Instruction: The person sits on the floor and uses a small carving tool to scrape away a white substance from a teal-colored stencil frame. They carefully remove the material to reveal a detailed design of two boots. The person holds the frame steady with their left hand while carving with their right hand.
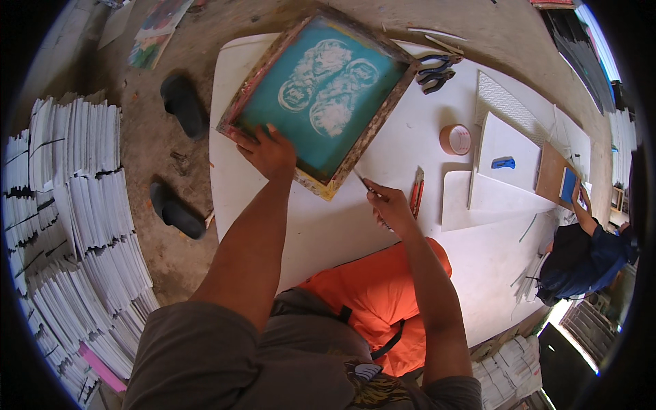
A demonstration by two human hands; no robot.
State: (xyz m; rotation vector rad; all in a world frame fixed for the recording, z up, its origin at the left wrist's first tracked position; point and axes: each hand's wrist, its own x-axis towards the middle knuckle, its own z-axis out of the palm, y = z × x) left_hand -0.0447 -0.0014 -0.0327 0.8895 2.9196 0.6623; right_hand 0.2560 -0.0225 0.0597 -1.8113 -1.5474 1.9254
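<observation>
A silk-screen frame (335, 85) with teal mesh and pale rounded printed shapes lies at an angle on the white table (328, 239). Its wooden border is worn and paint-stained. My left hand (268, 152) grips the frame's near left side, its fingers reaching over onto the mesh. My right hand (391, 206) is closed around a slim tool (360, 177). The tool's thin tip points at the frame's near right side; most of its handle is hidden in my fingers, so its exact kind is unclear.
Red-handled cutter (417, 191), tape roll (455, 139) and dark-handled pliers (436, 72) lie right of the frame. White boards (506, 160) hold a blue box cutter (503, 163). Orange cloth (369, 280) is before me. Another person (581, 260) works at right. Paper stacks (75, 178) and slippers (179, 212) are left.
</observation>
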